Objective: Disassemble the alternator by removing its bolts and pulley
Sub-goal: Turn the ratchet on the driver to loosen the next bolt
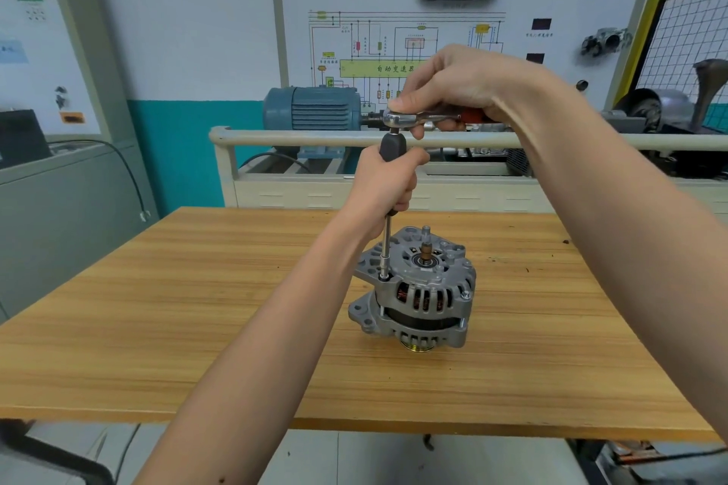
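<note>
While the alternator (413,291) stands pulley-down at the table's (157,327) centre, both hands work above it.
Right hand (453,87) grips the ratchet (417,117); left hand (384,185) wraps the extension (387,244), seated on a left bolt (383,277).

One alternator (417,287), one ratchet (423,118), one extension driver (388,224), two hands (388,185)

Automotive training workshop — wiring-diagram board (433,31), electric motor (311,108), wooden workbench (157,307)
</note>
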Available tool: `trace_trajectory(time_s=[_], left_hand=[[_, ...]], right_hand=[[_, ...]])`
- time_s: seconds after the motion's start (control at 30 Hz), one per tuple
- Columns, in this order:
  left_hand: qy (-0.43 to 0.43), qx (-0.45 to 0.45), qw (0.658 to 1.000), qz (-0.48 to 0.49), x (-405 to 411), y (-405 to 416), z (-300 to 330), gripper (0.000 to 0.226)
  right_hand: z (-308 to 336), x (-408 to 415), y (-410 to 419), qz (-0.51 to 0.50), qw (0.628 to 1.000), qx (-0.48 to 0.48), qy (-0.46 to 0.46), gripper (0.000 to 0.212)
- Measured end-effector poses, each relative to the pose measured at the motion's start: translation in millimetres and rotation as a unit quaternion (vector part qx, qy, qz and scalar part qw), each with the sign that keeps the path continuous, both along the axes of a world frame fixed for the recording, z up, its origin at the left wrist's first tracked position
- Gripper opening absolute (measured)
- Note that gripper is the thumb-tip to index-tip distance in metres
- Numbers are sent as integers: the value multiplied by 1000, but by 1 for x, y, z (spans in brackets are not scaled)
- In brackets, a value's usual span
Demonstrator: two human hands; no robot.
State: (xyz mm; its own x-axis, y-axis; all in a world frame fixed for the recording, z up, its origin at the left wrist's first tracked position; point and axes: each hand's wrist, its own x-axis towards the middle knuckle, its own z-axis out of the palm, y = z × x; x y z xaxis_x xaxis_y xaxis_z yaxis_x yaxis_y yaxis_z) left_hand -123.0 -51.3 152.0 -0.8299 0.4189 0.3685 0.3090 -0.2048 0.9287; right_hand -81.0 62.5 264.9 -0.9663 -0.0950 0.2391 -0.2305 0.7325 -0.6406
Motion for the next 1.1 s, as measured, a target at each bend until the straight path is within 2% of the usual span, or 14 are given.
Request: trace_trajectory(time_s=[0.27, 0.43, 0.6, 0.7, 0.8, 0.87, 0.9, 0.97, 1.0, 1.03, 1.07, 1.1], left_hand=[[-11, -18, 1000, -4, -2, 1, 2, 35], [-20, -14, 1000, -14, -3, -2, 3, 30], [-20, -12, 1000, -6, -4, -1, 2, 27], [-20, 2, 1000, 5, -6, 0, 1, 31], [-22, 11, 1000, 8, -7, -1, 1, 35], [-19, 5, 1000, 8, -8, 0, 1, 37], [-18, 2, 1000, 7, -8, 1, 0, 37], [-17, 1, 1000, 6, -8, 2, 0, 38], [-18, 1, 1000, 5, -9, 2, 0, 38], [-19, 0, 1000, 5, -9, 1, 0, 38], [-19, 0, 1000, 6, -9, 1, 0, 38], [-20, 1, 1000, 7, -9, 2, 0, 38]], right_hand=[[-4, -12, 6, 53, 998, 3, 25, 23], [-6, -22, 3, 84, 996, 30, -10, 26], [-5, -26, 7, 85, 996, 36, -5, 25], [-9, -21, 3, 66, 996, 53, 36, 22], [-26, -16, 3, 24, 993, 20, 111, 19], [-43, -10, 8, -43, 976, -46, 208, 18], [-52, -6, 11, -99, 945, -114, 289, 14], [-76, 3, 18, -207, 839, -294, 408, 17], [-90, 7, 21, -248, 799, -370, 405, 23], [-103, 11, 24, -260, 784, -436, 358, 22], [-113, 12, 25, -241, 791, -494, 269, 19], [-118, 12, 25, -196, 799, -545, 163, 25]])
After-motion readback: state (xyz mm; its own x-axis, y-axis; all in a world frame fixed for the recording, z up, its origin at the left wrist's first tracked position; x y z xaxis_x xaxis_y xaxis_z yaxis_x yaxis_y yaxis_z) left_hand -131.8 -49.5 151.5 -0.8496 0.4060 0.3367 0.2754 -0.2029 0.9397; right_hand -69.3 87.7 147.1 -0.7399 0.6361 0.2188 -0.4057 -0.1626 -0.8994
